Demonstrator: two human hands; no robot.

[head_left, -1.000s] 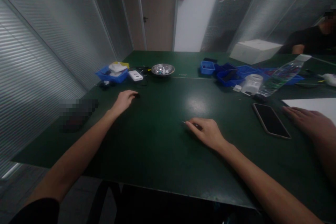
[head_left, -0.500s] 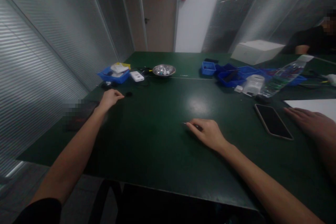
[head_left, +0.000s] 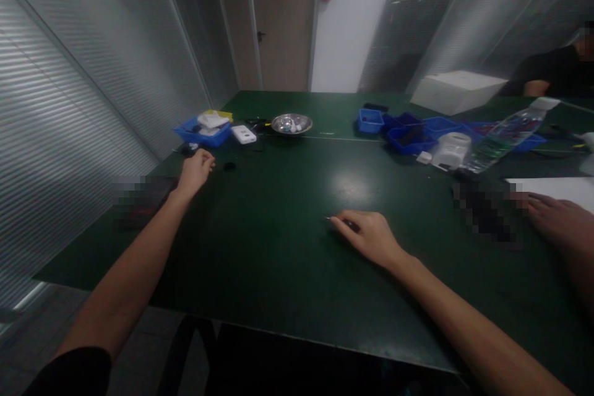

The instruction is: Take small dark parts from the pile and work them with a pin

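Observation:
My left hand [head_left: 198,168] reaches over the far left of the table, its fingers curled together. Whatever may be inside that grip is hidden. A small black round object [head_left: 229,166] lies just right of those fingers, apart from them. Behind the same hand, a dark item [head_left: 186,149] shows in part beside a blue tray [head_left: 204,136]. Near the middle of the table rests my right hand [head_left: 366,232], closed around a slim dark pen-like tool [head_left: 351,224]. Its thin, light tip [head_left: 327,218] points left; the rest is covered by my fingers.
A metal bowl [head_left: 291,125] with small items and a white device [head_left: 244,134] stand farther back. Blue bins [head_left: 370,121], a tilted plastic bottle [head_left: 508,136] and a white box [head_left: 457,90] are to the right. Another person's hand [head_left: 557,213] lies at the right edge.
My left hand has drawn back slightly to the left, away from the black round object, and its fingers have curled in. My right hand keeps its hold on the tool.

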